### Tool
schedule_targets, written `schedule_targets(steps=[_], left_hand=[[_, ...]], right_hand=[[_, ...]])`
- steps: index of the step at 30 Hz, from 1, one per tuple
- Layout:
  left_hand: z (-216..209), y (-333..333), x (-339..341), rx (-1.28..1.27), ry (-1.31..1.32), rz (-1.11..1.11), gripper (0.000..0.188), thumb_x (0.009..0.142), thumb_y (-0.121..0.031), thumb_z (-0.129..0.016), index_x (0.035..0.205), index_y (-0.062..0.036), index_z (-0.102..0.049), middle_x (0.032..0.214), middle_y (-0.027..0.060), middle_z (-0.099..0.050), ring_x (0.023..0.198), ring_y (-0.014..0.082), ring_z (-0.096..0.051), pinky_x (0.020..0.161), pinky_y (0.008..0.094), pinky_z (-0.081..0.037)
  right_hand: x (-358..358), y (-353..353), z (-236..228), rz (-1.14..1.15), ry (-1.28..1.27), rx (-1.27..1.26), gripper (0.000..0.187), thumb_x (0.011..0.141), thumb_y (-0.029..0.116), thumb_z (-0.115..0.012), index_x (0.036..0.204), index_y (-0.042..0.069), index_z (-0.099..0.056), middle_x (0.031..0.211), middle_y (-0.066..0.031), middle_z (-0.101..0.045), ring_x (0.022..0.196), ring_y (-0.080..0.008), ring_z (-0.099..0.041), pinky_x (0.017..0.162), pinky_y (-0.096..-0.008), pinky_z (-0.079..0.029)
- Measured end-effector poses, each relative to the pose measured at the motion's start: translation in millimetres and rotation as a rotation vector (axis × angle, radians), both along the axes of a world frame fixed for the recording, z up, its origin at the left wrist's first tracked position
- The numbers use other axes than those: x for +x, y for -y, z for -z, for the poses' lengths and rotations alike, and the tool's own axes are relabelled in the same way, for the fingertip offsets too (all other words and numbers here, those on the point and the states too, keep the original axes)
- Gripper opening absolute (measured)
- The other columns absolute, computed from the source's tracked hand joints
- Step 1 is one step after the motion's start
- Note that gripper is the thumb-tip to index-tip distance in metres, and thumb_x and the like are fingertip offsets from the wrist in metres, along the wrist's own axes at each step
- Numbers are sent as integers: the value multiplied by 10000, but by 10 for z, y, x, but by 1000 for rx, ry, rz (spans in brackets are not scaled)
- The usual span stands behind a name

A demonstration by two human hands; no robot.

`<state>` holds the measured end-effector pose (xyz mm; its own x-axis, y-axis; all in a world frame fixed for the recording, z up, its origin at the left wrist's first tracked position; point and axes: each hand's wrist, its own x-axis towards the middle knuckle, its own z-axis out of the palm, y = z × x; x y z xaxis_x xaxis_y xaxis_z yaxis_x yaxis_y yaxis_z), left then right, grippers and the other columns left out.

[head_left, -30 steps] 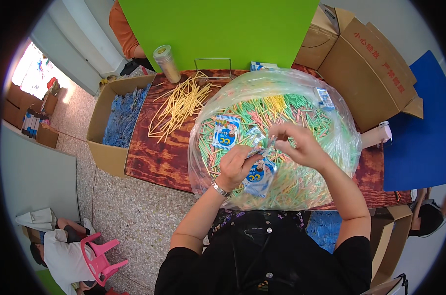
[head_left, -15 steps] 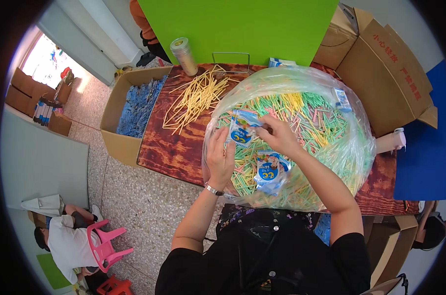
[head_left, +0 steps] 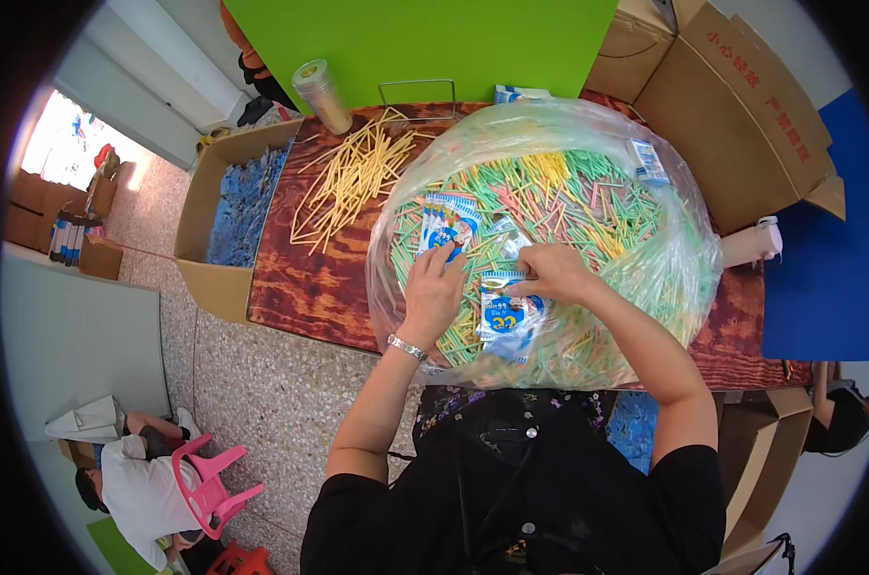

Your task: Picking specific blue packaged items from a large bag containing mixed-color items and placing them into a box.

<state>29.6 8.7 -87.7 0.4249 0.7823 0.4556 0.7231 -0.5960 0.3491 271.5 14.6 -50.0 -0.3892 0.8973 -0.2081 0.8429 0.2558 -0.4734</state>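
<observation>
the left hand (head_left: 434, 289) has a loose grip, fingers laid on the left packets (head_left: 451, 216). the right hand (head_left: 561, 273) bends over the lower packets (head_left: 499, 316); i can't tell its grip. both piles lie on colored sticks (head_left: 602, 230) in a clear bag (head_left: 384, 287).

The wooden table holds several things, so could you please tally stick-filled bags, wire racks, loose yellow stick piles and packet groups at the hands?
Stick-filled plastic bag: 1
Wire rack: 1
Yellow stick pile: 1
Packet groups: 2
Total: 5
</observation>
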Motion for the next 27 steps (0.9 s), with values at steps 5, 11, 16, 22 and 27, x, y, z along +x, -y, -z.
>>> schedule_targets(steps=[5, 11, 16, 22, 27], left_hand=[[-131, 75, 85, -28, 202, 6, 302, 811, -162, -688, 1076, -23, -644, 1131, 155, -603, 1042, 330, -555, 903, 428, -451], [-361, 269, 225, -577, 396, 98, 231, 861, -184, -684, 990, 5, -649, 832, 84, -645, 775, 146, -592, 693, 285, -464], [-362, 332, 399, -745, 641, 199, 217, 852, -175, -706, 775, 15, -635, 609, -7, -548, 586, 32, -452, 506, 254, -371], [-291, 325, 388, -750, 568, 79, 260, 748, -183, -792, 722, -2, -607, 607, 45, -569, 559, 99, -506, 506, 268, -413], [-315, 257, 350, -649, 637, -29, 365, 721, -175, -830, 653, -42, -497, 598, -46, -433, 559, 35, -374, 484, 215, -327]], right_hand=[[98, 92, 26, -25, -125, 325, 234, 812, 292, -699, 856, 71, -636, 817, -118, -644, 773, -315, -633, 666, -426, -476], [32, 301, -370, 117, -600, 105, 149, 822, 189, -692, 882, 57, -655, 753, -123, -626, 678, -300, -605, 596, -367, -462], [38, 447, -366, 114, -591, 124, 172, 815, 189, -708, 897, 46, -660, 755, -119, -630, 685, -292, -614, 608, -357, -472], [122, 402, -349, -57, -569, 259, 223, 832, 181, -694, 1000, 40, -649, 855, -120, -659, 750, -278, -636, 676, -347, -497], [855, -334, -41, 229, -536, 199, 250, 893, 136, -615, 1124, 44, -640, 884, -96, -686, 823, -145, -655, 702, -306, -518]])
